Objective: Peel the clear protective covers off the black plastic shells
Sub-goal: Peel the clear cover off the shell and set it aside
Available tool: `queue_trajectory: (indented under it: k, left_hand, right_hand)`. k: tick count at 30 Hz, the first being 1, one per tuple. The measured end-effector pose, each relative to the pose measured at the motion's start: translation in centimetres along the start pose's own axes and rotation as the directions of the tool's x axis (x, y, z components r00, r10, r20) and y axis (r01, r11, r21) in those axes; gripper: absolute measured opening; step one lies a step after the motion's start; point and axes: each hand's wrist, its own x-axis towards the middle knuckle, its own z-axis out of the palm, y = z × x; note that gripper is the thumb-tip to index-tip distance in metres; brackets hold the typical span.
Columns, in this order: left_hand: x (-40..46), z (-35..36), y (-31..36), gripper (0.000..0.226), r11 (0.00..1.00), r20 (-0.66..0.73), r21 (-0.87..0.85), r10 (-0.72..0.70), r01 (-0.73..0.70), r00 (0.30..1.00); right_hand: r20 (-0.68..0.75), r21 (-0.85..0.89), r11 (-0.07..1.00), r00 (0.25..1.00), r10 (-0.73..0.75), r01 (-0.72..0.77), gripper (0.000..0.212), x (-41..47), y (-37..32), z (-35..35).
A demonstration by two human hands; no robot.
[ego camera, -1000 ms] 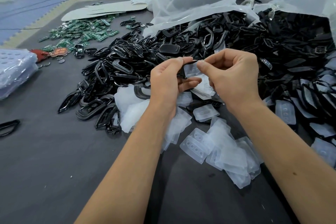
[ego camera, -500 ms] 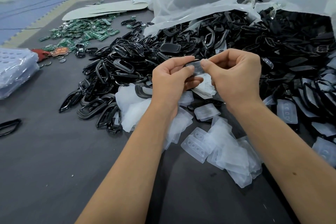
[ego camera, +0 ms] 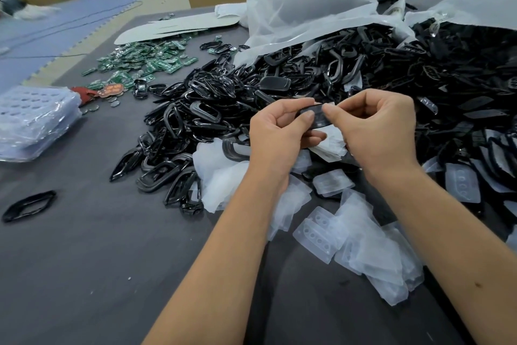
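Up at 12 o'clock of the cover pile, left hand point(ego camera: 275, 132) and right hand point(ego camera: 375, 126) both pinch one black shell point(ego camera: 314, 118); looks light, stiff, glossy-slippery, so I'd pick the film at an edge.

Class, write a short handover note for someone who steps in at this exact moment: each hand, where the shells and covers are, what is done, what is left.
Left hand grips a black shell; right hand pinches at its top edge, where the clear cover seems to start.
Done: peeled covers lie piled on the grey table in front; bare shells heaped left.
Left: finish this one, then the covered shells at right.
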Motion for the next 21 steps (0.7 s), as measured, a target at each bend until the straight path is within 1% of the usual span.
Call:
queue_trajectory:
  k: [5,7,9,11,14,17,21]
  left_hand:
    - [0.09,-0.07,-0.15,0.02,1.0,0.007,0.006,0.009,-0.009,1.0]
    - [0.03,0.0,-0.04,0.019,1.0,0.005,0.009,0.012,-0.012,1.0]
    - [-0.01,0.02,0.0,0.018,1.0,0.005,0.012,0.013,-0.013,1.0]
    - [-0.05,0.06,0.05,0.018,1.0,0.0,0.016,0.011,-0.011,1.0]
    - [-0.05,0.11,-0.09,0.018,1.0,-0.005,0.024,0.012,-0.012,1.0]
    - [-0.04,0.01,-0.07,0.02,1.0,0.004,0.019,0.013,-0.013,1.0]
    - [-0.05,-0.14,-0.08,0.017,1.0,0.02,-0.006,0.008,-0.008,1.0]
  right_hand:
    - [0.01,0.024,0.997,0.998,0.068,-0.069,0.025,-0.02,-0.15,-0.05]
    - [0.046,0.11,0.981,0.987,0.156,-0.161,0.027,0.01,-0.23,-0.15]
    - [0.121,0.239,0.927,0.956,0.268,-0.29,0.026,0.16,-0.21,-0.3]
    - [0.196,0.31,0.873,0.924,0.328,-0.376,0.022,0.31,-0.21,-0.46]
    - [0.289,0.361,0.811,0.882,0.372,-0.46,0.018,0.45,-0.09,-0.55]
    - [0.369,0.394,0.768,0.852,0.371,-0.505,0.011,0.29,-0.2,-0.41]
    - [0.385,0.43,0.733,0.841,0.379,-0.527,0.011,0.23,-0.34,-0.32]
